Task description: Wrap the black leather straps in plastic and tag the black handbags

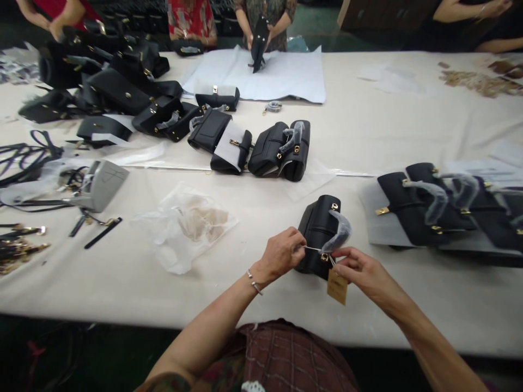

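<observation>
A small black handbag [317,225] lies on the table in front of me, its curved handle [340,233] wrapped in clear film and held by gold fittings. My left hand [284,251] pinches one end of a thin white string [312,249], pulled taut toward the handle's lower gold ring. At that ring, my right hand [359,268] has thumb and fingers closed on the string of a tan hang tag [337,287]. The tag dangles below those fingers, over the bag's near edge. Just how the string passes at the ring is too small to make out.
Left of my hands lies a clear plastic bag [190,223] with tan tags inside. Black handbags stand at right [425,207], mid-table [278,147] and in a heap [118,81] far left. Straps and a grey piece [104,185] lie left. Co-workers [265,22] stand across the table.
</observation>
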Demonstrator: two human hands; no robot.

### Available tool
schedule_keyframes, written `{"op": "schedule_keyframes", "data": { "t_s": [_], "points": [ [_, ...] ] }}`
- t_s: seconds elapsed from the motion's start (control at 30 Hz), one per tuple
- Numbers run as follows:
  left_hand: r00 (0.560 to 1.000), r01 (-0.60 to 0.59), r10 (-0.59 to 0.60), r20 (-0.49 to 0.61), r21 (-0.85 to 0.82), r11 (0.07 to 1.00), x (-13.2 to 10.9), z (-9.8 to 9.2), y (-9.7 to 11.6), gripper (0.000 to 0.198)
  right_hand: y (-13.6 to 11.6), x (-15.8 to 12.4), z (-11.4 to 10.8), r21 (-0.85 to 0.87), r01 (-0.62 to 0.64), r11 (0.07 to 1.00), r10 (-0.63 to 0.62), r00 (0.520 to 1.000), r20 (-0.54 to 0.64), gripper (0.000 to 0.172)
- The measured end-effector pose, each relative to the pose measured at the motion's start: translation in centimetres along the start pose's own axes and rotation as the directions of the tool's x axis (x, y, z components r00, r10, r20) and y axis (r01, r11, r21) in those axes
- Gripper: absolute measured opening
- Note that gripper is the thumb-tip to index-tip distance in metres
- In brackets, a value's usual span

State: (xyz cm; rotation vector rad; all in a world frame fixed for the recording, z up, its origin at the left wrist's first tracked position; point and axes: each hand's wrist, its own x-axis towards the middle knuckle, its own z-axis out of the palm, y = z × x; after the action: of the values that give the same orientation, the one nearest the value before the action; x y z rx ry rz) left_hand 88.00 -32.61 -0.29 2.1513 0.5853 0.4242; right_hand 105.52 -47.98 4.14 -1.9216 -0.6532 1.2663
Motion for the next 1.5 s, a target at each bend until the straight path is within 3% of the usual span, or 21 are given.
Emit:
{"op": "schedule_keyframes", "data": {
  "t_s": [0.07,0.13,0.23,0.37,0.57,0.7,0.77,0.83,1.0,1.1,1.2,1.27,1.4,1.5],
  "points": [
    [0.998,0.035,-0.045,-0.044,-0.205,0.978,0.1,-0.2,0.7,0.013,-0.3,-0.1,0.1,0.057,-0.022,0.998,0.022,1.000,-0.001,0.041],
    [0.994,0.092,-0.106,-0.010,-0.418,0.904,0.3,-0.3,1.3,0.010,-0.5,-0.1,0.2,0.128,-0.040,0.991,0.043,0.999,-0.020,0.039],
    [0.963,0.268,-0.207,0.170,-0.638,0.722,0.4,-0.2,1.6,0.003,-0.4,-0.2,0.3,0.256,-0.064,0.965,0.067,0.998,-0.004,0.034],
    [0.903,0.429,-0.256,0.345,-0.754,0.498,0.2,0.0,1.3,0.008,0.3,-0.3,0.8,0.356,-0.166,0.920,0.141,0.985,0.095,0.036],
    [0.905,0.421,-0.214,0.368,-0.851,0.315,-0.6,-0.1,0.9,0.017,0.8,-0.5,1.5,0.448,-0.158,0.880,0.133,0.987,0.087,0.039],
    [0.927,0.319,-0.276,0.253,-0.920,0.227,-1.0,0.5,1.1,0.025,0.2,-0.6,2.4,0.603,-0.176,0.778,0.189,0.981,0.043,0.037],
    [0.939,0.247,-0.305,0.159,-0.929,0.276,-1.1,1.0,1.3,0.026,0.1,-0.6,2.9,0.656,-0.191,0.730,0.237,0.971,0.019,0.040],
    [0.949,0.204,-0.306,0.080,-0.894,0.398,-1.1,1.3,1.4,0.025,0.1,-0.7,3.3,0.683,-0.166,0.711,0.257,0.966,-0.033,0.043],
    [0.975,0.002,-0.154,-0.160,-0.688,0.726,-1.4,2.1,2.1,0.020,0.6,-0.7,4.4,0.690,-0.044,0.722,0.228,0.958,-0.176,0.047],
    [0.974,-0.030,-0.091,-0.207,-0.518,0.855,-2.8,3.1,2.6,0.013,0.6,-0.9,5.3,0.711,0.020,0.703,0.216,0.947,-0.239,0.048],
    [0.980,-0.037,-0.054,-0.190,-0.445,0.895,-4.7,4.3,2.9,0.010,0.3,-1.2,6.1,0.735,0.081,0.673,0.212,0.931,-0.296,0.050],
    [0.984,-0.002,-0.090,-0.150,-0.527,0.850,-5.5,4.8,3.0,0.017,0.3,-1.4,6.4,0.721,0.080,0.688,0.207,0.931,-0.301,0.051],
    [0.954,0.168,-0.290,-0.075,-0.667,0.726,-4.5,4.4,2.8,0.028,0.5,-1.5,6.3,0.510,0.012,0.860,0.140,0.955,-0.260,0.051],
    [0.939,0.196,-0.314,-0.142,-0.529,0.826,-2.6,2.9,2.0,0.025,0.6,-1.6,5.1,0.240,0.020,0.971,0.037,0.973,-0.230,0.047]
  ]
}}
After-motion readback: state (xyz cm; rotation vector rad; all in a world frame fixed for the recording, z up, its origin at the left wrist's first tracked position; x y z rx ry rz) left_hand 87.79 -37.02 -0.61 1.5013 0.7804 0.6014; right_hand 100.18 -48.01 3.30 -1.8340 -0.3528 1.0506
